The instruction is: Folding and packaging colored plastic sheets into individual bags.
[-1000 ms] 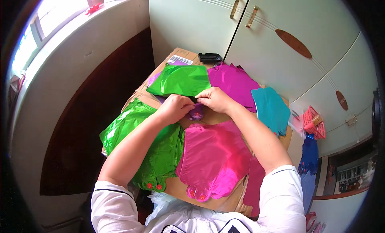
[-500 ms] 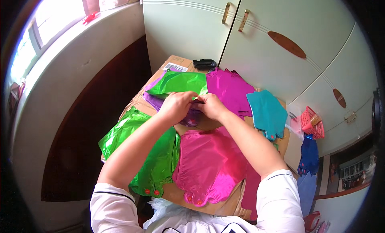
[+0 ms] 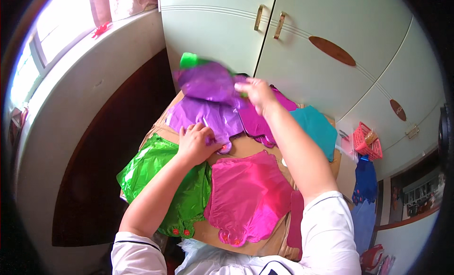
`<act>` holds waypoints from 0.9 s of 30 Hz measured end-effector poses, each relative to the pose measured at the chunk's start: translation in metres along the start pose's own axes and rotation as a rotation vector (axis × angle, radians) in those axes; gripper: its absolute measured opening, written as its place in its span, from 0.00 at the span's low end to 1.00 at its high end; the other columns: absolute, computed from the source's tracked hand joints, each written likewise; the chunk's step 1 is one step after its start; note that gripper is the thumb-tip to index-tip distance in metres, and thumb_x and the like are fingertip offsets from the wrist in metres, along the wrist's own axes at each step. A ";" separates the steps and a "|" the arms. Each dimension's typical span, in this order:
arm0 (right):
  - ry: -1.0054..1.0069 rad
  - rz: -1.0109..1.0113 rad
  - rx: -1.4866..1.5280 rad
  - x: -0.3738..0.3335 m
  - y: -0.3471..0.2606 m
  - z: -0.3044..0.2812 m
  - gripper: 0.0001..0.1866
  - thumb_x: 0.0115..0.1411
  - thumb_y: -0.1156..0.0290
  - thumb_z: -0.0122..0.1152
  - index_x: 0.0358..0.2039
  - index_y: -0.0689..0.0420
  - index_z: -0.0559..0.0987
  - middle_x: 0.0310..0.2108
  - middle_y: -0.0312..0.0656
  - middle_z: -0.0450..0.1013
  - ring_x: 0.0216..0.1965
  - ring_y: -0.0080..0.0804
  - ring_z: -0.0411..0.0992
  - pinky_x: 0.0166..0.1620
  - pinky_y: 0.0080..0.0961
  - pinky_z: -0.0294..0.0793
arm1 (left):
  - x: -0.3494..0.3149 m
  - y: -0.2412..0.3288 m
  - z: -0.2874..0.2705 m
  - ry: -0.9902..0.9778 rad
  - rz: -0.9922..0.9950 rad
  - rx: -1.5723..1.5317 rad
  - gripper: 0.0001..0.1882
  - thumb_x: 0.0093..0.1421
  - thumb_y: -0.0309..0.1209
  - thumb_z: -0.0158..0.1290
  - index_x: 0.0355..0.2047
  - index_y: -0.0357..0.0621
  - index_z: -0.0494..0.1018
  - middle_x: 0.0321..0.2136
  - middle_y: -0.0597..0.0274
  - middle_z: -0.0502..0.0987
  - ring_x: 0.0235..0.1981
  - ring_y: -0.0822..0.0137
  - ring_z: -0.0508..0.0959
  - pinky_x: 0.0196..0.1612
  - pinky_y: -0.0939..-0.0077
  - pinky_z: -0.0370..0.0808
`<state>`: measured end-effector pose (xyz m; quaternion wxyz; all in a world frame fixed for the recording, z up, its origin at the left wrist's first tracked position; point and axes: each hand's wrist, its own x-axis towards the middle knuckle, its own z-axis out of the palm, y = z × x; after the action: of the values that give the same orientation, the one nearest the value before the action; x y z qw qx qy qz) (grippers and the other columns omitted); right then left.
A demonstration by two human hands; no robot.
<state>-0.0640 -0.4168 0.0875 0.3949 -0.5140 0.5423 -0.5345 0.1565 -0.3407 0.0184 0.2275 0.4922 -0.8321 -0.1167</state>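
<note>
Right hand (image 3: 258, 92) pinches a lifted purple sheet (image 3: 207, 83), blurry, around 11 o'clock, green sheet (image 3: 189, 61) behind it. Left hand (image 3: 195, 143), fingers curled, presses the lower purple sheet (image 3: 202, 115), probably so it won't slide on the cardboard (image 3: 246, 146).

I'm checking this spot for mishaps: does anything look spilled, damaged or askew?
I see no spill or clear damage. Only the purple sheet in the right hand looks askew: raised, tilted and blurred, with green at its upper edge, while other sheets lie spread on the cardboard.
</note>
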 end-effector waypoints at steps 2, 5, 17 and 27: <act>-0.112 0.093 0.314 0.021 -0.027 -0.012 0.14 0.56 0.73 0.64 0.42 0.65 0.77 0.34 0.44 0.77 0.32 0.30 0.75 0.34 0.28 0.78 | 0.004 -0.006 -0.002 -0.027 -0.054 -0.036 0.23 0.42 0.53 0.65 0.32 0.53 0.77 0.38 0.64 0.75 0.50 0.56 0.71 0.63 0.40 0.51; 0.082 0.093 0.371 0.041 -0.072 -0.019 0.11 0.57 0.74 0.62 0.41 0.58 0.76 0.29 0.39 0.76 0.30 0.30 0.75 0.31 0.26 0.77 | 0.009 -0.006 -0.010 -0.096 -0.062 -0.037 0.23 0.42 0.53 0.65 0.33 0.53 0.77 0.38 0.64 0.75 0.50 0.56 0.71 0.63 0.41 0.50; 0.439 -0.323 -0.853 0.012 -0.117 -0.229 0.10 0.53 0.68 0.63 0.34 0.57 0.83 0.29 0.47 0.79 0.29 0.39 0.78 0.35 0.32 0.76 | 0.024 0.030 -0.020 -0.035 0.280 0.062 0.18 0.48 0.42 0.64 0.36 0.46 0.79 0.37 0.57 0.74 0.48 0.56 0.73 0.57 0.51 0.62; 0.073 -0.827 -0.990 -0.053 -0.001 -0.143 0.02 0.48 0.74 0.53 0.23 0.55 0.75 0.24 0.47 0.74 0.29 0.49 0.74 0.31 0.43 0.74 | 0.092 0.091 0.085 -0.129 0.968 0.061 0.17 0.54 0.29 0.52 0.45 0.39 0.75 0.43 0.52 0.75 0.46 0.55 0.75 0.51 0.65 0.73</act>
<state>-0.1958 -0.3403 0.0990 -0.1462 -0.7834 0.4949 -0.3464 0.0072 -0.3790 0.0072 0.1890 0.0471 -0.9808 -0.0036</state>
